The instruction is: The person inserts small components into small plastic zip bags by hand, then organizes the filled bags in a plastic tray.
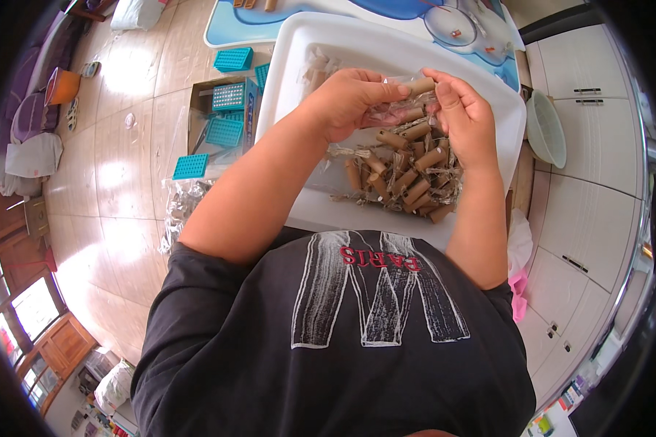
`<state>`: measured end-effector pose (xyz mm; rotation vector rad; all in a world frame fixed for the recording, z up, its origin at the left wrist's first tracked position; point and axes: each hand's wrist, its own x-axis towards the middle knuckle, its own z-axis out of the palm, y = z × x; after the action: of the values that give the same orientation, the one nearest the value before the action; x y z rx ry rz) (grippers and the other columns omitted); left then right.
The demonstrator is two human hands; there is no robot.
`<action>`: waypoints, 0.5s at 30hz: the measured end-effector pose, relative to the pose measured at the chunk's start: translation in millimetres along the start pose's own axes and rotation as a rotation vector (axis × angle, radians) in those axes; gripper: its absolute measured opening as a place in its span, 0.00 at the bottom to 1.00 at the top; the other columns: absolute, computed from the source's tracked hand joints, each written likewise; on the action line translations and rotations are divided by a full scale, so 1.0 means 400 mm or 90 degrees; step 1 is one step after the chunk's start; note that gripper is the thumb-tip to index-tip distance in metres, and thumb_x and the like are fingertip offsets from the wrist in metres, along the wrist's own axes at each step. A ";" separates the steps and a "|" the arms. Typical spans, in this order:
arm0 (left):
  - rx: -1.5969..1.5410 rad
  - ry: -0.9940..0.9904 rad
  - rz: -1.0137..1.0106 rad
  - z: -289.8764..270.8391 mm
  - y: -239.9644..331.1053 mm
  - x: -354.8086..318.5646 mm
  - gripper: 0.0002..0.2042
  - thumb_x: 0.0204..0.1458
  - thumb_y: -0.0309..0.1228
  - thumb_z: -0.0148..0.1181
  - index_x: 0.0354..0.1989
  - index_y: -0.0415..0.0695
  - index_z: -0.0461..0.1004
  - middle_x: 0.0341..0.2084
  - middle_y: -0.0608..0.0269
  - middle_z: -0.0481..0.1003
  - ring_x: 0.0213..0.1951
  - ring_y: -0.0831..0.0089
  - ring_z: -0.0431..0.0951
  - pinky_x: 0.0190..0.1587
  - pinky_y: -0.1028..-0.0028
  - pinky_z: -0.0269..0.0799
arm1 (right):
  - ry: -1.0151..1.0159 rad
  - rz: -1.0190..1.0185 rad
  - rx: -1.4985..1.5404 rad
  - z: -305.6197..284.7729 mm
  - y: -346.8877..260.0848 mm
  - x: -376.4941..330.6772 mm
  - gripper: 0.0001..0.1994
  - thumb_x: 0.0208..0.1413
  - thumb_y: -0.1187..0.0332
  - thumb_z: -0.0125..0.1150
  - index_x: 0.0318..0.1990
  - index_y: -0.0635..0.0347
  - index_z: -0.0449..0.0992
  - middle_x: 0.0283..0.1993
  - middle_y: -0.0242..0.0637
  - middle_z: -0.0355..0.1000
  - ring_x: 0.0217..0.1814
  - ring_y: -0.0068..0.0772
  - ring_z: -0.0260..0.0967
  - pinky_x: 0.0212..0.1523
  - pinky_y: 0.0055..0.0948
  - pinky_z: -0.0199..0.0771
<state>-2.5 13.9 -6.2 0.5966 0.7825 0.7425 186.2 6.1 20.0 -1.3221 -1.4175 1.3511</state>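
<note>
Over a white plastic tub (270, 116), both my hands are raised together around a small clear plastic bag (386, 115). My left hand (350, 105) pinches the bag between thumb and fingers. A short brown tube (420, 88) lies at the bag's upper end, between my two hands. My right hand (465, 120) has its fingers curled at the bag's other side, by the tube's end. Below them in the tub is a heap of brown tubes (416, 191) tangled with pale, twine-like strands (353, 152). Some clear-wrapped pieces (319, 71) lie at the tub's far left.
Left of the tub stand a cardboard box (199, 116) and teal perforated racks (224, 132). A blue-and-white patterned tabletop (251, 25) lies beyond. A pale green basin (547, 130) leans against white cabinets (590, 153) at right. An orange pot (63, 86) is far left.
</note>
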 end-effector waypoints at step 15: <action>-0.021 -0.023 0.001 -0.003 0.001 0.000 0.13 0.46 0.33 0.61 0.38 0.39 0.72 0.30 0.64 0.74 0.31 0.77 0.76 0.37 0.78 0.73 | 0.075 -0.103 0.075 -0.012 0.016 0.001 0.08 0.49 0.76 0.59 0.37 0.66 0.72 0.31 0.28 0.69 0.32 0.15 0.63 0.35 0.14 0.64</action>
<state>-3.6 14.2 -6.7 0.5802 0.7351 0.7430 191.7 7.0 14.5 -1.1647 -1.3150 1.2120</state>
